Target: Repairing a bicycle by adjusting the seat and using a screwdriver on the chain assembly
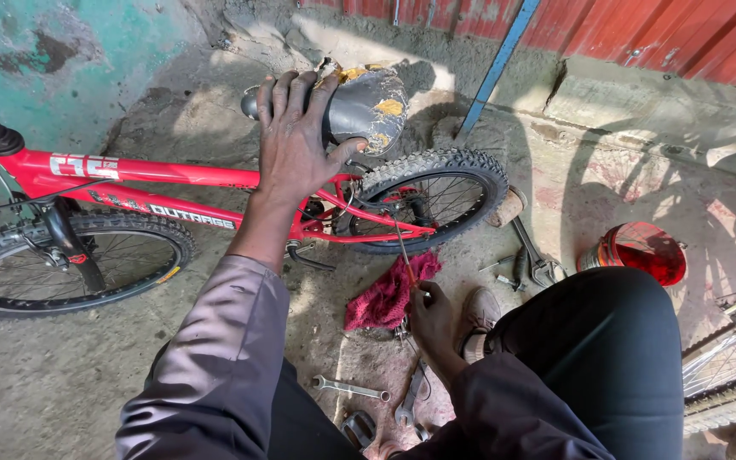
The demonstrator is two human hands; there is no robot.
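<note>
A small red bicycle (129, 183) stands on the ground in front of me, its front wheel (61, 260) to the left and its rear wheel (436, 196) to the right. My left hand (296, 140) lies flat on the worn black saddle (368, 102), whose cover is torn and shows yellow foam. My right hand (432, 319) is lower down by my knee and holds a thin rod-like tool (402, 247) that points up toward the rear wheel hub. A red rag (385, 294) lies on the ground just left of that hand.
Wrenches (351, 389) and other metal tools (530, 260) lie scattered on the dirt floor. A red bucket (641, 251) stands at the right, and part of another bicycle wheel (730, 375) shows at the right edge. Behind are a blue pole (496, 68) and a red corrugated wall (658, 30).
</note>
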